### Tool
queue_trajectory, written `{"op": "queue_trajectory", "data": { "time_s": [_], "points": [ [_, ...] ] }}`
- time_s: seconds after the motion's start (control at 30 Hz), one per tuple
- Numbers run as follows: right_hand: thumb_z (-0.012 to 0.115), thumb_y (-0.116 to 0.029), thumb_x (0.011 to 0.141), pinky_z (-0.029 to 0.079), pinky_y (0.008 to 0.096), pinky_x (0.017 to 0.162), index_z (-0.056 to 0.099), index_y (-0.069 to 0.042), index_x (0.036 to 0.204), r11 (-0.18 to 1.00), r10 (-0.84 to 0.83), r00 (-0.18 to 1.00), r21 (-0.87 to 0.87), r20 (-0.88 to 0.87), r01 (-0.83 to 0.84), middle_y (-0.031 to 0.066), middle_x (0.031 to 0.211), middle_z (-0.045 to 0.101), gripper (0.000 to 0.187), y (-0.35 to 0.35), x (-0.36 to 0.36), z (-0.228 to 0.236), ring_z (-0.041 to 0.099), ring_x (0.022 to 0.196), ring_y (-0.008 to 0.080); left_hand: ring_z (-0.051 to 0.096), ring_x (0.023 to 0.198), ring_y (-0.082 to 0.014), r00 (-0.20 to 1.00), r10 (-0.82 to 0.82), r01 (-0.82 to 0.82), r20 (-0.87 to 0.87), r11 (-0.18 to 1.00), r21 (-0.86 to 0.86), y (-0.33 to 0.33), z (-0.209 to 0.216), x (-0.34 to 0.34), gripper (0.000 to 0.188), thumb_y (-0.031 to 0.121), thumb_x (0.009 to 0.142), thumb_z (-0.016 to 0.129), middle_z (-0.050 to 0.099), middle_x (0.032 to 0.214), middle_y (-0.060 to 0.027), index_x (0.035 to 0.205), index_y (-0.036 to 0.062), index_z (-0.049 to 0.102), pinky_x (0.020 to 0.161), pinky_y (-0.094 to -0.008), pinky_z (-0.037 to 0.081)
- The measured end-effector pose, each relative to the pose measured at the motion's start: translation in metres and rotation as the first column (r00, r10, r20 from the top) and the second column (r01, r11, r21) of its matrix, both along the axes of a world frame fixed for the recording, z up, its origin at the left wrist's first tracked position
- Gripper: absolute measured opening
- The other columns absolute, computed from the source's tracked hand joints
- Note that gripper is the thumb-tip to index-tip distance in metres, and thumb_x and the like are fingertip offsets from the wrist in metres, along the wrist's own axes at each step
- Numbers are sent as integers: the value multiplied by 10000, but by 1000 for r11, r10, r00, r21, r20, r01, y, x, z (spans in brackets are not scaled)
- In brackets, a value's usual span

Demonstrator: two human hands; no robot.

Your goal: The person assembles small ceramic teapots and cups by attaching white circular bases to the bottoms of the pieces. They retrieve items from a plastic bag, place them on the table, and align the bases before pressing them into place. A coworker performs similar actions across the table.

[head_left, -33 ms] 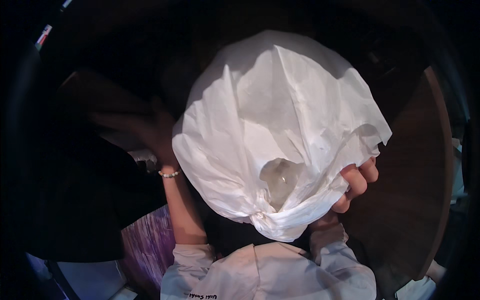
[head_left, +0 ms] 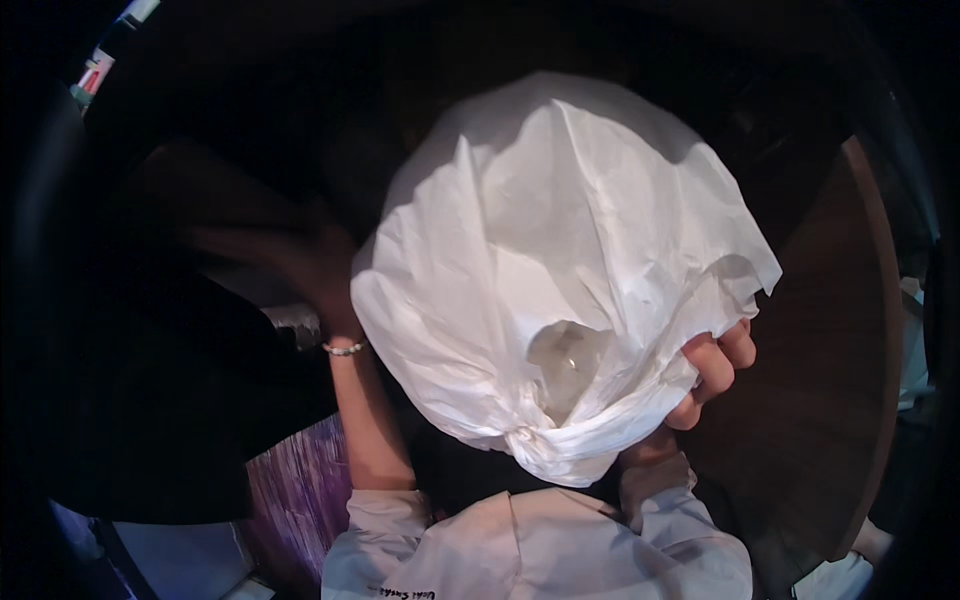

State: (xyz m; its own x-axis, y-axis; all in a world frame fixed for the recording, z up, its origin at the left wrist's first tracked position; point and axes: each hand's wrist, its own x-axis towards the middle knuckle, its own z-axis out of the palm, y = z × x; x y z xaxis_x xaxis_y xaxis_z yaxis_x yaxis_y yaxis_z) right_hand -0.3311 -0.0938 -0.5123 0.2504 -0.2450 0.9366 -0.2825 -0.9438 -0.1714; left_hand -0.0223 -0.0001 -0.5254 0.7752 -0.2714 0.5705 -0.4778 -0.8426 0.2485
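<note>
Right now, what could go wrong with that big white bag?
The white bag might slip, since the right hand's grip shows only at one side. The opening near its gathered edge could tear wider. The bracelet below the shadowed left hand might snag the bag.

The bag point(head_left: 540, 210) is creased, faintly glossy plastic; the dim panel point(head_left: 825, 370) seems smooth wood.

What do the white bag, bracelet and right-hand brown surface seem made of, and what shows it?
White bag: probably thin plastic film, softly shiny, since it creases and bunches.
Bracelet: pale, rounded beads; stone, glass or plastic, too small to tell.
Brown surface: perhaps wood or wood-look laminate, fairly dull, going by its colour.
</note>
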Motion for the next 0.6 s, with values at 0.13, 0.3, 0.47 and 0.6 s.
{"op": "queue_trajectory", "data": {
  "time_s": [0.13, 0.3, 0.47, 0.6],
  "points": [
    [618, -441, 983, 454, 544, 1018, 458, -363, 1170, 996, 26, 989, -86, 147, -13, -15, 1165, 589, 259, -12, 6, -8, 511, 1138, 291, 165, 1525, -617, 936, 331, -346, 115, 821, 454, -22, 6, 13, 1023, 485, 939, 537, 125, 1651, -439, 1600, -164, 103, 1275, -621, 138],
    [566, -519, 994, 479, 560, 938, 421, -241, 1124, 992, 94, 954, -109, 286, -65, 90, 1133, 626, 339, -22, 16, -20, 543, 1081, 332, 139, 1537, -613, 807, 458, -588, 374, 558, 586, -34, 1, 28, 1034, 633, 985, 399, 158, 1645, -447, 1552, -218, 247, 1284, -614, 93],
    [664, -477, 942, 520, 544, 884, 455, -169, 1087, 998, 66, 922, -44, 381, -53, 158, 1132, 627, 400, -7, 19, -30, 587, 1045, 380, 141, 1532, -622, 842, 425, -539, 333, 688, 486, -30, -31, 28, 1070, 681, 981, 364, 183, 1630, -460, 1532, -233, 291, 1282, -627, 76],
    [700, -439, 900, 519, 531, 899, 475, -145, 1057, 987, 119, 899, 46, 421, -152, 170, 1149, 619, 403, 16, 14, -12, 590, 1065, 384, 91, 1539, -624, 973, 113, -59, 203, 965, -255, -1, -40, 40, 1065, 660, 997, 390, 116, 1641, -466, 1550, -236, 226, 1290, -611, 60]
  ]
}}
